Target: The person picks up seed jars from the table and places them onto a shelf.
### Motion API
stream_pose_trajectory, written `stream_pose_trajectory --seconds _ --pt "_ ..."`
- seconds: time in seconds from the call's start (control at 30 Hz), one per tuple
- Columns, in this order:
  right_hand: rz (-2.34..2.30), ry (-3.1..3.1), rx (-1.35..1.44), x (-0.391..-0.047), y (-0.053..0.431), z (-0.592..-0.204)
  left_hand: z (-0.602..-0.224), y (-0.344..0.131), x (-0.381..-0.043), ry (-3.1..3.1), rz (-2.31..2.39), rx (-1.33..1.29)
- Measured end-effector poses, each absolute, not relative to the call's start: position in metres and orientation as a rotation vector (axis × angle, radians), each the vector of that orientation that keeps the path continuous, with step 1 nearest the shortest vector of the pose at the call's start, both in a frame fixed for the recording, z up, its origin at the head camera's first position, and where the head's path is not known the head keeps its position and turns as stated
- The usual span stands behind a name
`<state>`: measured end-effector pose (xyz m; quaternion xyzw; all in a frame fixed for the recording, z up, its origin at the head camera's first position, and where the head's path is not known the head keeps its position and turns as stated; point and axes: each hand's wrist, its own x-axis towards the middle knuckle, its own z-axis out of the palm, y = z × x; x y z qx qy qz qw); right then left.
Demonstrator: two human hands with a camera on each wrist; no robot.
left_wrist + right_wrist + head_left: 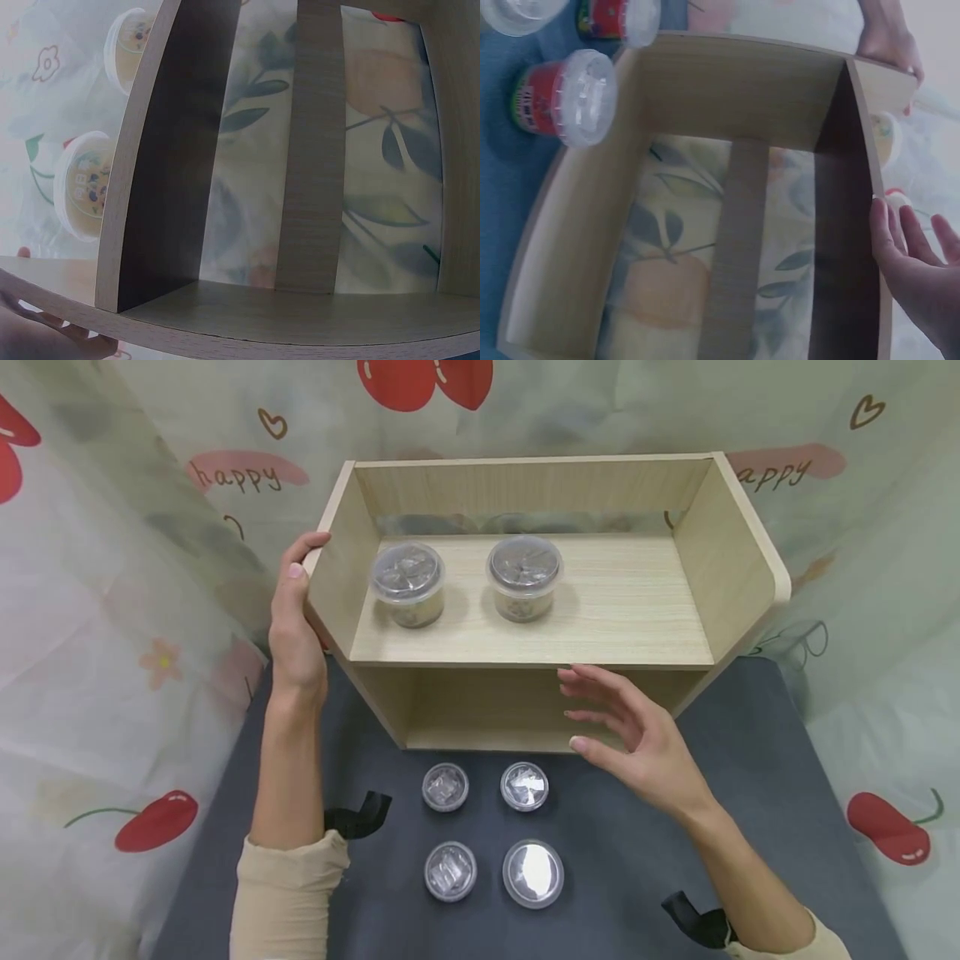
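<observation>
My left hand [298,618] grips the left side panel of a light wooden two-tier shelf [532,664], fingers at its edge; in the left wrist view some fingers [94,345] show beyond that panel. My right hand [637,739] is in front of the shelf, fingers spread and nothing in them. Its fingertips are right at the front edge of the upper board, also in the right wrist view. On the upper board stand two lidded clear plastic tubs, one to the left [408,585] and one nearer the middle [524,578].
Several more lidded tubs stand on the dark tablecloth before the shelf, such as a back left one [446,787] and a front right one [533,874]. In the right wrist view a tub [566,97] has a red and green label. Patterned curtains [112,610] surround the table.
</observation>
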<state>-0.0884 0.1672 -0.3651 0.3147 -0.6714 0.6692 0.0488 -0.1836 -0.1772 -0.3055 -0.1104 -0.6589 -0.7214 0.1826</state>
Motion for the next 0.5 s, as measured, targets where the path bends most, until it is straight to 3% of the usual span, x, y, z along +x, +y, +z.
stream_pose_trajectory --seconds 0.5 --pt "1.999 -2.161 0.932 -0.063 0.176 -0.411 -0.306 -0.177 -0.185 -1.799 -2.077 -0.346"
